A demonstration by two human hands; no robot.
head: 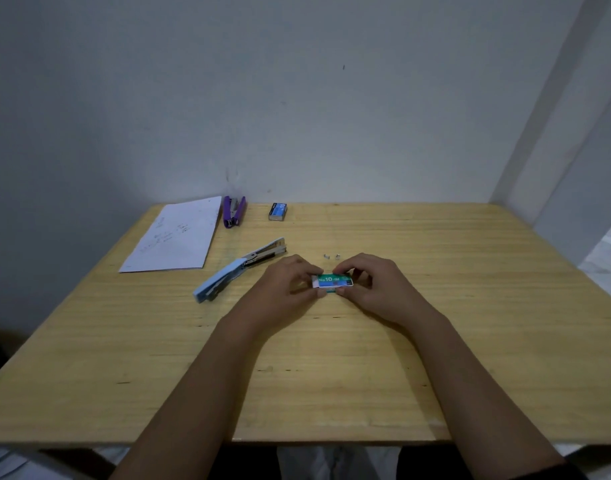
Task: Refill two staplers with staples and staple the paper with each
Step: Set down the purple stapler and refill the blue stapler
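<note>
Both the left hand (290, 282) and the right hand (369, 284) pinch a small green-and-white cardboard staple box (332, 281) mid-table; a hard tug on its sleeve could spill staples across the pale wooden table (435, 341). The light-blue metal stapler (234, 270) lies hinged open just left; its staple channel looks exposed and ready.

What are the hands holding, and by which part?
The green staple box: the left hand pinches its left end, the right hand its right end.
</note>
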